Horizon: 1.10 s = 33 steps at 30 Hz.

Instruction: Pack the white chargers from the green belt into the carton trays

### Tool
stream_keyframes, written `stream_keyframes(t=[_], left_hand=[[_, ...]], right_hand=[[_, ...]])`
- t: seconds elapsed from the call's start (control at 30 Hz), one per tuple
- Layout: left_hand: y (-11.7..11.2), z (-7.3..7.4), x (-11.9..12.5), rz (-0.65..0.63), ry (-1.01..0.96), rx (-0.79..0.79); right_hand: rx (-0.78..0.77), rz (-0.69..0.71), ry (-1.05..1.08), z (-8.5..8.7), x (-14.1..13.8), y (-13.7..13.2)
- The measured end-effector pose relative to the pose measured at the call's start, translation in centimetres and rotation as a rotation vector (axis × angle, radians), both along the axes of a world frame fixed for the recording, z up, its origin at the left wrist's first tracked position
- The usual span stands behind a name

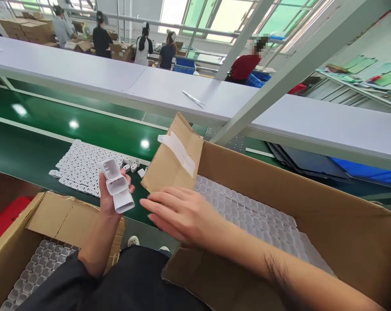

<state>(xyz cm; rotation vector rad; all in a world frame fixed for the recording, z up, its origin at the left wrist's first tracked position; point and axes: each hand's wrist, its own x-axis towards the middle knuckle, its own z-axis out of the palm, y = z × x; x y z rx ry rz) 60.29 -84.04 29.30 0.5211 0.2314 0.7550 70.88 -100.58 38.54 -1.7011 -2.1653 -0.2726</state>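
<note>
My left hand (pixel 106 196) is closed around several white hollow plastic housings (pixel 118 186), stacked in a row with their open ends facing up and toward me. To its right, my right hand (pixel 179 211) hovers by the flap of a large cardboard box (pixel 299 181), fingers stretched out, with nothing seen in it. Rows of translucent white plastic pieces (pixel 243 205) fill that box. Beyond my left hand, many small white slotted plastic parts (pixel 81 166) lie close together on the green work surface, with a few loose ones (pixel 132 166) beside them.
At the lower left, another open cardboard box (pixel 57 216) holds rows of similar housings (pixel 36 270). A white shelf (pixel 169 84) with tweezers (pixel 193 99) crosses ahead, and a slanted metal post (pixel 263 90) rises beside the right box. Several people work in the background.
</note>
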Motion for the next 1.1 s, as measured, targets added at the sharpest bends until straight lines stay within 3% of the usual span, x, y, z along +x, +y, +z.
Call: stream_keyframes(t=[0.07,0.17,0.4,0.47,0.6,0.7,0.8,0.93,1.1], left_hand=[[-1.5,1.2,0.1,-0.001,0.005,0.015],[-3.1,2.1,-0.1,0.006,0.047,0.029],[-6.5,3.7,-0.7,-0.088,0.141,-0.031],[-7.2,4.2,-0.7,-0.087,0.151,0.016],[-7.4,5.3,-1.3,0.009,0.128,0.204],[-7.0,5.8,-2.4,0.067,0.223,0.354],[-7.2,5.9,-3.3,-0.061,0.335,0.506],[-8.2,6.1,-3.2,-0.267,0.446,0.768],[-9.7,6.7,-2.2,-0.209,0.530,1.125]], right_hand=[[0.077,-0.002,-0.133,-0.5,-1.0,1.9],[0.180,-0.017,-0.238,-0.9,-1.6,2.5],[0.355,0.042,-0.187,-0.1,-0.8,0.1],[0.364,0.043,-0.199,0.3,-0.6,-0.7],[0.358,0.162,-0.180,1.7,0.1,-2.9],[0.430,0.203,-0.188,3.2,1.2,-5.1],[0.436,0.255,-0.313,4.2,2.2,-6.8],[0.324,0.272,-0.430,4.4,2.5,-8.3],[0.232,0.234,-0.396,4.2,3.4,-10.8]])
